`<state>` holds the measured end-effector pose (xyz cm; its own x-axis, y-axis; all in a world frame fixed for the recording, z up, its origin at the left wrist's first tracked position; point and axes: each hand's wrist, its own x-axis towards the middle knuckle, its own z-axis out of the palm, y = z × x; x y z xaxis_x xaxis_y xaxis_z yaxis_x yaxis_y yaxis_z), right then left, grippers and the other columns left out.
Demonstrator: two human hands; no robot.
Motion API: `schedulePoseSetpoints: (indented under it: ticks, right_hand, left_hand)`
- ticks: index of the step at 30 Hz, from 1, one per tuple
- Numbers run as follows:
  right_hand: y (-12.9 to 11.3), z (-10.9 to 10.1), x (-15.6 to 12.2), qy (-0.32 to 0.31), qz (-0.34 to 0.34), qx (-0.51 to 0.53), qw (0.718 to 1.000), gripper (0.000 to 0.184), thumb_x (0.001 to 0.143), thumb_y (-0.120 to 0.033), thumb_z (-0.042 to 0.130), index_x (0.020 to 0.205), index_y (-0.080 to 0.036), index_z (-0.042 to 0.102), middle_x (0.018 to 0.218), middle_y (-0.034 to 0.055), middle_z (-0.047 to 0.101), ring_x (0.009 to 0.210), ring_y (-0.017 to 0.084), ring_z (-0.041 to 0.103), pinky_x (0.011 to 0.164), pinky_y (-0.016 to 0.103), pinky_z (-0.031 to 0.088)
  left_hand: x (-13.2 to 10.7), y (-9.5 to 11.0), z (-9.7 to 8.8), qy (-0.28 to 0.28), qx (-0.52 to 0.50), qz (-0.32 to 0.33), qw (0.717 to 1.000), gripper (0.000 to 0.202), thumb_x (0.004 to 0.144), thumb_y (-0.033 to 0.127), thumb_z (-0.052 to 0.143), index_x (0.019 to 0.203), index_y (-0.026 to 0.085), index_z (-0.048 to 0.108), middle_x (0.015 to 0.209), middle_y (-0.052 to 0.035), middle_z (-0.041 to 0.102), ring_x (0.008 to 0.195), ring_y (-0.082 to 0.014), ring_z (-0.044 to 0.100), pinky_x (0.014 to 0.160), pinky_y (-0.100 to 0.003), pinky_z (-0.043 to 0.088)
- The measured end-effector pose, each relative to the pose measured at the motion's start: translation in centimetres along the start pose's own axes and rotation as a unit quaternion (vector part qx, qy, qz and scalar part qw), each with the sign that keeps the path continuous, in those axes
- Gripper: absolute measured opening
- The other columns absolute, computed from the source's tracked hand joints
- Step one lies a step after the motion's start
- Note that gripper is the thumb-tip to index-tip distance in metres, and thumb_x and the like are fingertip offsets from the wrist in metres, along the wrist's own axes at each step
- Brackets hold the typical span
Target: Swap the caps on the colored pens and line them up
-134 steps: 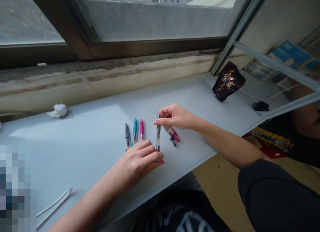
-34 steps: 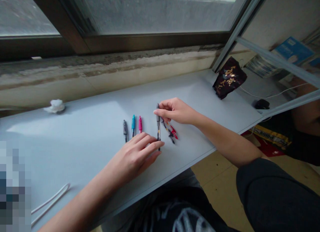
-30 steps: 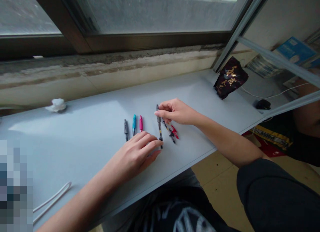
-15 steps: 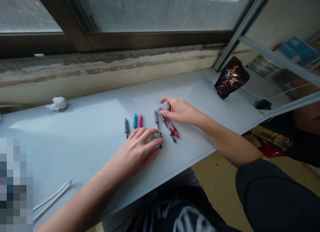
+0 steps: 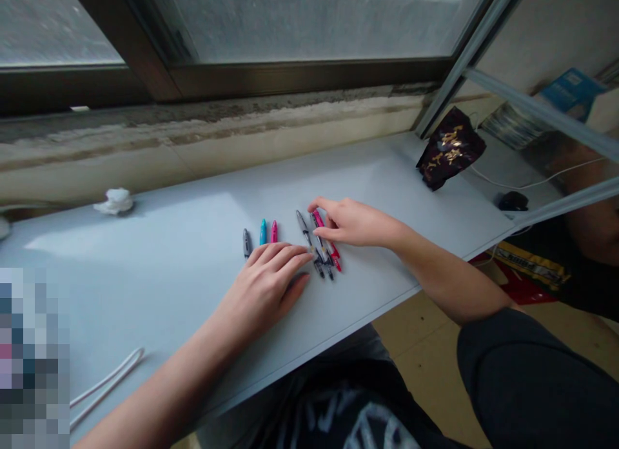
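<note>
Near the middle of the table lie three pens close together: a grey-black pen (image 5: 303, 223) on the left, a second dark pen (image 5: 320, 244) beside it, and a pink-red pen (image 5: 334, 250) on the right. My left hand (image 5: 273, 275) is stretched flat, palm down, its fingertips at the lower half of the left pen. Over the upper ends of the other two curves my right hand (image 5: 351, 222), thumb and index finger apart, the thumb at the dark pen. A grey pen (image 5: 246, 242), a teal pen (image 5: 263, 232) and a pink pen (image 5: 274, 231) show beyond my left hand, which covers their lower parts.
A crumpled white tissue (image 5: 115, 202) lies by the wall under the window. At the right stands a dark packet (image 5: 451, 149) with gold lettering, beside the metal frame (image 5: 541, 104). A looped white cable (image 5: 109, 381) rests at the lower left. Another person's arm (image 5: 587, 184) shows at right.
The left pen of the three has shifted, its lower end swinging right against the others. All three now lie closer together and more nearly parallel. My right hand has dropped slightly.
</note>
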<state>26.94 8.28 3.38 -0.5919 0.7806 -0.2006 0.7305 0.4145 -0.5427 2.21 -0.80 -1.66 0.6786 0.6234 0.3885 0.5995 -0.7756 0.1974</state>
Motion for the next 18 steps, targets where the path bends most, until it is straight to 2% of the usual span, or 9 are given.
schedulePoseSetpoints:
  ticks: [3,6,9,12,14,18]
  right_hand:
    - [0.2,0.1,0.2,0.016,0.0,0.001,1.0,0.045,0.106,-0.034,0.067,0.146,-0.012,0.063,0.08,0.0031,0.075,0.075,0.02,0.066,0.073,0.029,0.042]
    - [0.5,0.1,0.3,0.032,0.003,0.006,0.999,0.042,0.107,-0.036,0.066,0.143,-0.013,0.065,0.084,0.004,0.076,0.077,0.019,0.066,0.075,0.029,0.042]
    - [0.5,0.0,0.3,0.042,-0.004,0.012,0.999,0.037,0.107,-0.037,0.068,0.136,-0.014,0.069,0.084,0.0029,0.074,0.074,0.017,0.063,0.073,0.028,0.041]
    - [0.2,0.0,0.2,0.046,-0.021,0.016,0.999,0.028,0.107,-0.038,0.07,0.122,-0.015,0.074,0.082,0.0024,0.071,0.073,0.016,0.06,0.072,0.027,0.039]
    - [-0.1,0.1,0.3,0.044,-0.044,0.02,0.998,0.025,0.107,-0.038,0.069,0.11,-0.015,0.075,0.081,0.0025,0.07,0.072,0.015,0.059,0.072,0.027,0.037]
    - [-0.4,0.5,0.3,0.033,-0.106,0.037,0.993,0.033,0.108,-0.043,0.068,0.093,-0.015,0.071,0.074,0.0013,0.067,0.068,0.014,0.055,0.07,0.028,0.035]
  left_hand:
    - [-0.1,0.0,-0.6,0.029,0.034,-0.023,0.999,0.023,0.113,0.027,0.057,0.132,0.02,0.068,0.129,-0.013,0.077,0.115,-0.0304,0.069,0.098,-0.045,0.053]
    - [-0.5,-0.3,-1.3,0.074,0.104,-0.096,0.987,0.018,0.111,0.036,0.061,0.115,0.02,0.07,0.107,-0.0117,0.074,0.1,-0.0309,0.066,0.086,-0.043,0.052]
    - [-0.9,-0.8,-1.5,0.045,0.146,-0.146,0.977,0.029,0.108,0.048,0.065,0.094,0.022,0.065,0.09,-0.0085,0.068,0.09,-0.0314,0.064,0.079,-0.043,0.05]
    - [-1.1,-1.1,-1.4,-0.001,0.133,-0.175,0.976,0.036,0.103,0.055,0.068,0.085,0.025,0.06,0.078,-0.0041,0.066,0.079,-0.0285,0.064,0.073,-0.04,0.048]
    - [-1.0,-1.1,-1.3,-0.003,0.115,-0.193,0.974,0.036,0.103,0.053,0.067,0.081,0.026,0.06,0.073,-0.0024,0.065,0.073,-0.0264,0.063,0.067,-0.037,0.045]
    - [-0.7,-1.1,-1.5,0.01,0.064,-0.235,0.97,0.032,0.099,0.045,0.066,0.074,0.026,0.062,0.068,-0.0008,0.064,0.06,-0.0218,0.057,0.057,-0.034,0.037]
